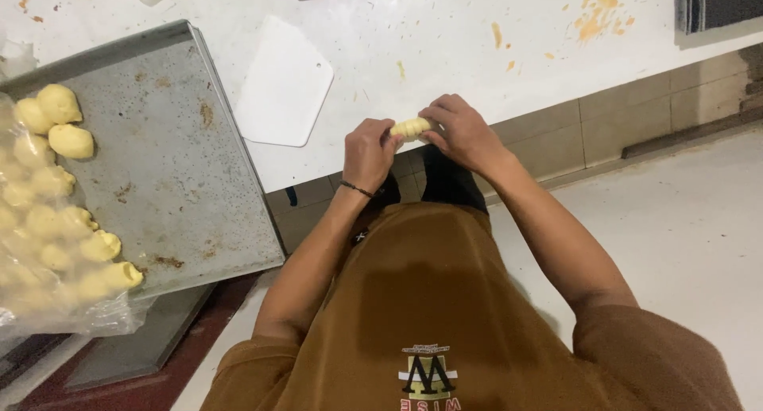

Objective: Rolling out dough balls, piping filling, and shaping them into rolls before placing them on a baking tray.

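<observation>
dough roll pinched between both hands' grip.

The roll of dough shows only its middle; both ends are hidden under the fingers of the left hand and the right hand. The baking tray is cut by the left edge. Clear plastic blurs several dough pieces, so their number is unclear.

Left of the white scraper, smooth matt plastic: dull grey metal tray, spotted and scuffed. Further left, thin glossy plastic film over soft pale dough pieces. Beneath the scraper, smooth white bench, orange-stained.
</observation>
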